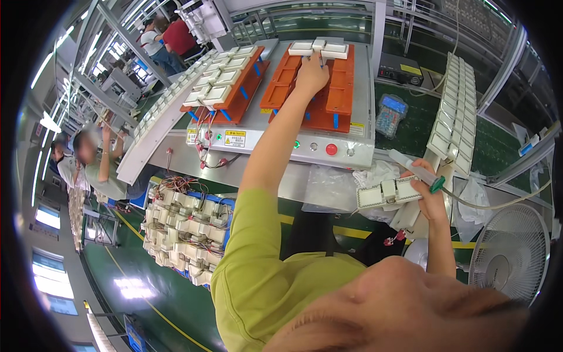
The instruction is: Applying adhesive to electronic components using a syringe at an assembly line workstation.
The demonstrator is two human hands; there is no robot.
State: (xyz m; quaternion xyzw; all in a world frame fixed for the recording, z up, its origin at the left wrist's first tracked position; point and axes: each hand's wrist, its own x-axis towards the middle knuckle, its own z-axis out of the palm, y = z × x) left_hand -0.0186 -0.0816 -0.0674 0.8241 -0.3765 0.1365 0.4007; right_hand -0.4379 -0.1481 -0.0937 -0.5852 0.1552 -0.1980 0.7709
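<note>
My left hand (pixel 312 76) reaches to the far end of the right-hand orange fixture (pixel 339 94). Its fingers are stretched out, and the fingertips touch the middle of a white two-box plastic housing (pixel 334 50) lying across that end. Low on the right, my right hand (pixel 433 196) is closed round another white two-box housing (pixel 369 196), whose rims look toothed. The same hand also has a translucent tube with a green end (pixel 437 185), joined to a hose; it looks like a glue dispenser. My palm hides part of both.
A second orange fixture (pixel 249 88) carries several white housings. Green and red buttons (pixel 331 149) line the machine's front. Racks of white housings (pixel 454 111) stand at both sides. A fan (pixel 509 252) is near right, a wired stack of housings (pixel 187 229) near left. Several people work far left.
</note>
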